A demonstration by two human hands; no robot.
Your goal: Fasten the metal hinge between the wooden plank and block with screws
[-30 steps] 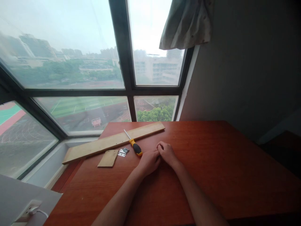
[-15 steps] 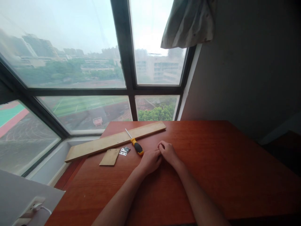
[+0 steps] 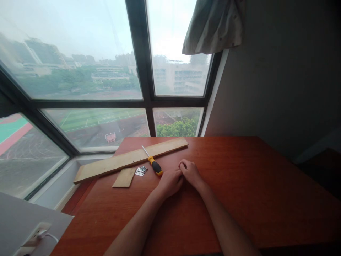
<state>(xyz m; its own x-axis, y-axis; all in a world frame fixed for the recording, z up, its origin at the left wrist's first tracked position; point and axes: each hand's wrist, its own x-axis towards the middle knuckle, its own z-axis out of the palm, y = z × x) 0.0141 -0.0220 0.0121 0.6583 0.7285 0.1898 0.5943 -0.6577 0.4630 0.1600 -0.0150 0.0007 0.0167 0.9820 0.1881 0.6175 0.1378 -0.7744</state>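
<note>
My left hand (image 3: 171,182) and my right hand (image 3: 190,172) rest together on the table, touching at the fingers. Both have their fingers curled in, and no object shows in either one. Just beyond my left hand lies a screwdriver (image 3: 155,166) with a yellow and black handle, its shaft lying across a long wooden board (image 3: 106,165). Left of the handle are a metal hinge (image 3: 139,173) and several screws (image 3: 144,169). A small wooden piece (image 3: 124,178) lies flat beside the hinge, in front of the board.
The red-brown wooden table (image 3: 253,192) reaches to a window (image 3: 90,103) at the back and left. The long board's left end juts past the table's left edge. A wall socket with a plug (image 3: 42,233) is at the lower left. A curtain (image 3: 213,28) hangs above.
</note>
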